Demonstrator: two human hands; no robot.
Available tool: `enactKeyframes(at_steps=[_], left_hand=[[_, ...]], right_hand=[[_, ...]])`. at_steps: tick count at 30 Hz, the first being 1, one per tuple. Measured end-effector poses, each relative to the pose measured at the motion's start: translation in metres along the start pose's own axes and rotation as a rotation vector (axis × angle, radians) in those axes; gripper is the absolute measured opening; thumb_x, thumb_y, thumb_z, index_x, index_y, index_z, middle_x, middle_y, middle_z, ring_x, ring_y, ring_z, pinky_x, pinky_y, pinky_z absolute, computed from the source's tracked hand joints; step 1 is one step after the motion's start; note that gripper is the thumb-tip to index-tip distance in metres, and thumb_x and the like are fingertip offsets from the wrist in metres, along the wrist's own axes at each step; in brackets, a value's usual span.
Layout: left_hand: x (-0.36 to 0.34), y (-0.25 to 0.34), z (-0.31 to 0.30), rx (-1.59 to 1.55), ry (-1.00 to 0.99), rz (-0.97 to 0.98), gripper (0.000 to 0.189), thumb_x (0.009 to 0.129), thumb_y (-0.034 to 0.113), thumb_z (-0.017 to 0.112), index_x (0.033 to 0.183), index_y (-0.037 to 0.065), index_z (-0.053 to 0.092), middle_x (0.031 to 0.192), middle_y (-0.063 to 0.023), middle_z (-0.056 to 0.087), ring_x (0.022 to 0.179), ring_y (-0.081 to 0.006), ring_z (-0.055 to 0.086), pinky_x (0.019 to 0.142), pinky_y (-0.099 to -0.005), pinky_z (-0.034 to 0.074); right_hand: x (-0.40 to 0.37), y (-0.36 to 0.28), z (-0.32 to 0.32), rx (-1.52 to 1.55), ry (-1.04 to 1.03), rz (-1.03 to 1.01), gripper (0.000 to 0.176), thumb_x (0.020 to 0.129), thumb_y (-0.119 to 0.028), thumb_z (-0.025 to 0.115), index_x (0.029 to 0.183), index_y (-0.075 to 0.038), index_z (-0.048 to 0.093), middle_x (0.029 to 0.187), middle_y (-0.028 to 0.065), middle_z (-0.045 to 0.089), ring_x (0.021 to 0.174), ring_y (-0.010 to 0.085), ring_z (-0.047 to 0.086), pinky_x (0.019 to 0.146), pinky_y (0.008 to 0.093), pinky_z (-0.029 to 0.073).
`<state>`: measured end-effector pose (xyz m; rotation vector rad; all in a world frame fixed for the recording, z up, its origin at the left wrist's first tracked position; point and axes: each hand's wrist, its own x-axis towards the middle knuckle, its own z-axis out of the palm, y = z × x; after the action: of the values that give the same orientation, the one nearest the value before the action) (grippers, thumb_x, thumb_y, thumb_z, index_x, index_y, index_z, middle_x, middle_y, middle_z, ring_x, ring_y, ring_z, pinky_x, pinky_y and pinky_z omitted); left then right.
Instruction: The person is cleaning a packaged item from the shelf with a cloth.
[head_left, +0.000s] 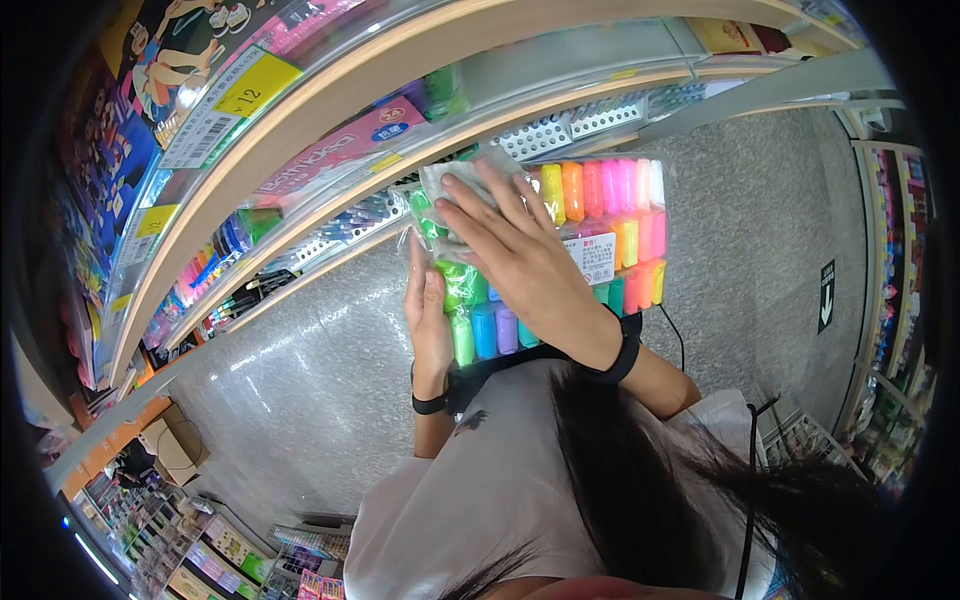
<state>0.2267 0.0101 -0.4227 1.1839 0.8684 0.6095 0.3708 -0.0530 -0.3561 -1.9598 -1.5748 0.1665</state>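
A clear plastic pack of coloured modelling clay (593,190), with several rows of bright sticks and a white label, is held up in front of my chest. My left hand (428,318) grips its left edge, thumb on the near face and the other fingers partly hidden. Across the pack's face lies my right hand (530,265), its long fingers extended over a pale grey cloth (462,205) and holding it against the upper left of the wrapping. The palm and part of the cloth beneath it cannot be seen. Both wrists wear black bands.
Curved store shelves (350,85) with price tags and packaged goods run along the left and top. White perforated bins (605,118) sit on a lower shelf. Grey floor (750,220) lies below, with an arrow sign (826,296) and another shelf (890,260) at right. A cardboard box (175,445) stands lower left.
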Motion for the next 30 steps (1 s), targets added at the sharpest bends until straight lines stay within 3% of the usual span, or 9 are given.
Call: enactKeyframes(at_steps=[6,9,11,14,16,19,21,24,30], left_hand=[[0.001,0.002,-0.006,-0.101,-0.046,-0.136,0.056,0.098,0.025,0.042,0.143,-0.002,0.020,0.148,-0.0141,0.025,0.131,-0.0198,0.032,0.107,-0.0309,0.025],[-0.002,-0.007,-0.010,-0.099,-0.011,-0.278,0.056,0.098,0.026,0.043,0.143,0.000,0.022,0.144,-0.0133,0.032,0.126,-0.0179,0.037,0.104,-0.0297,0.029],[0.001,-0.009,-0.001,-0.134,0.089,-0.026,0.039,0.097,0.018,0.041,0.132,-0.001,0.040,0.120,-0.0110,0.055,0.103,-0.0153,0.055,0.084,-0.0266,0.047],[-0.003,0.001,-0.005,-0.175,-0.063,-0.172,0.054,0.099,0.026,0.040,0.143,0.001,0.022,0.142,-0.0120,0.036,0.124,-0.0168,0.040,0.103,-0.0284,0.030],[-0.002,0.004,-0.001,-0.098,-0.033,-0.130,0.051,0.098,0.025,0.041,0.141,0.001,0.028,0.137,-0.0119,0.042,0.117,-0.0162,0.045,0.098,-0.0276,0.035],[-0.002,0.003,0.002,-0.017,0.010,-0.068,0.050,0.098,0.025,0.041,0.140,0.000,0.031,0.134,-0.0119,0.045,0.113,-0.0154,0.049,0.096,-0.0269,0.038],[0.000,0.002,0.004,-0.012,0.016,-0.045,0.052,0.098,0.027,0.041,0.141,0.000,0.029,0.137,-0.0121,0.043,0.115,-0.0150,0.047,0.099,-0.0270,0.035],[0.002,0.002,0.003,-0.003,0.033,-0.055,0.053,0.098,0.028,0.041,0.140,-0.002,0.030,0.137,-0.0121,0.043,0.117,-0.0150,0.046,0.099,-0.0269,0.034],[0.005,0.010,0.005,-0.033,-0.025,-0.129,0.054,0.099,0.027,0.040,0.142,-0.001,0.023,0.143,-0.0118,0.035,0.124,-0.0152,0.038,0.103,-0.0273,0.028]], right_hand=[[-0.018,-0.003,-0.002,0.325,-0.102,-0.019,0.038,0.081,-0.003,0.055,0.119,-0.003,0.053,0.137,0.0101,0.044,0.131,0.0311,0.036,0.105,0.0409,0.036],[-0.039,-0.003,0.005,0.453,-0.160,-0.119,0.030,0.080,-0.004,0.054,0.110,-0.004,0.057,0.134,0.0083,0.048,0.129,0.0287,0.040,0.104,0.0376,0.038],[-0.054,-0.004,0.008,0.576,-0.219,-0.118,0.025,0.079,-0.005,0.055,0.104,-0.005,0.060,0.131,0.0046,0.052,0.126,0.0268,0.043,0.103,0.0370,0.039],[-0.064,0.014,-0.004,0.612,-0.404,-0.237,0.028,0.079,-0.006,0.055,0.106,-0.007,0.060,0.128,0.0014,0.054,0.124,0.0257,0.046,0.102,0.0364,0.041],[-0.058,0.025,-0.017,0.653,-0.419,-0.251,0.028,0.080,-0.008,0.056,0.107,-0.011,0.061,0.126,-0.0007,0.056,0.124,0.0262,0.046,0.102,0.0347,0.041],[-0.044,0.036,-0.029,0.368,-0.298,-0.082,0.036,0.081,-0.008,0.056,0.116,-0.013,0.058,0.131,0.0010,0.052,0.124,0.0283,0.045,0.104,0.0371,0.039],[-0.031,0.048,-0.031,0.102,-0.031,0.109,0.047,0.082,-0.005,0.054,0.128,-0.013,0.050,0.136,0.0026,0.046,0.124,0.0304,0.045,0.103,0.0412,0.039],[-0.028,0.056,-0.030,0.138,-0.017,0.099,0.056,0.083,-0.003,0.050,0.137,-0.015,0.040,0.141,0.0036,0.040,0.125,0.0320,0.043,0.102,0.0434,0.039],[-0.057,0.046,-0.029,0.344,-0.224,-0.041,0.042,0.082,0.000,0.051,0.121,-0.014,0.057,0.134,0.0019,0.049,0.126,0.0254,0.043,0.104,0.0390,0.038]])
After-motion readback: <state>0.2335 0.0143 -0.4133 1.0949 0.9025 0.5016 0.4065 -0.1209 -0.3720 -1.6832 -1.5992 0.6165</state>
